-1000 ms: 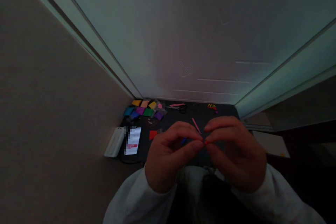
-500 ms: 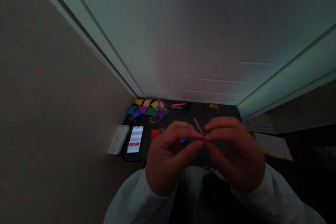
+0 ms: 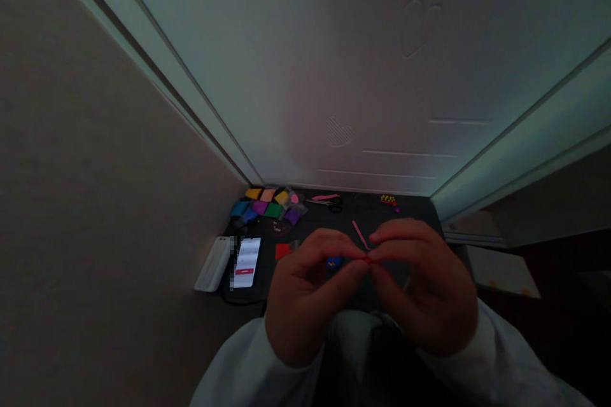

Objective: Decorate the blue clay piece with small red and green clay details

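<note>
A small red piece of modelling clay (image 3: 368, 260) is pinched between the fingertips of both hands, over the dark table. My left hand (image 3: 303, 302) is closed on its left side with thumb and forefinger. My right hand (image 3: 427, 289) is closed on it from the right, and the fingertips almost meet. Much of the piece is hidden by the fingers. A thin pink stick (image 3: 359, 234) lies just beyond the fingertips. Partly behind my left hand are a blue piece (image 3: 333, 262) with yellow bits and a red clay packet (image 3: 282, 251).
Several coloured clay packets (image 3: 273, 210) cover the table's back left. Scissors (image 3: 329, 203) and a pink tool (image 3: 325, 196) lie at the back. A yellow-dotted red piece (image 3: 388, 200) sits back right. A lit phone (image 3: 247, 262) and a white box (image 3: 212, 264) are at left.
The view has tilted slightly, so the table sits lower in the picture. Both hands keep their pinch on the red clay, with only a slight shift of the fingers.
</note>
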{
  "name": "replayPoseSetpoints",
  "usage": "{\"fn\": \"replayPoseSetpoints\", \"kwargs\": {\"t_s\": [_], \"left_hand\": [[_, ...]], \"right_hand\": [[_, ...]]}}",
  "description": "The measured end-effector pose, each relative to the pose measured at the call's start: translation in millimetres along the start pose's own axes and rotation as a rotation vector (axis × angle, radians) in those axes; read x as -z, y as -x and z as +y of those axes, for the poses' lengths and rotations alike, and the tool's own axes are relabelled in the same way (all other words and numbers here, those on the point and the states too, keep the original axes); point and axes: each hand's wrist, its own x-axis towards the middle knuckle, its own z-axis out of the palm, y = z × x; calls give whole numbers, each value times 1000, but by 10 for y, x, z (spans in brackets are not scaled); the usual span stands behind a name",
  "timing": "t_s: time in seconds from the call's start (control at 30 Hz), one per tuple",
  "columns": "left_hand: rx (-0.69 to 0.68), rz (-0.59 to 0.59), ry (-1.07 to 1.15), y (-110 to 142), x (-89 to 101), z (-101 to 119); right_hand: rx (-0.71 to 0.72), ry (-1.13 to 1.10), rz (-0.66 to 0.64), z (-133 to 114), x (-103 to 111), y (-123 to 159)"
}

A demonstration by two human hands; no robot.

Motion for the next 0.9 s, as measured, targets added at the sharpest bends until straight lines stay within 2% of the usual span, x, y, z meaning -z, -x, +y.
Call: {"fn": "replayPoseSetpoints", "kwargs": {"t_s": [0.3, 0.9], "left_hand": [[31, -48, 79, -7, 16, -50], [126, -2, 32, 15, 9, -28]], "right_hand": [[0, 13, -2, 24, -2, 35], [20, 39, -33, 39, 29, 28]]}}
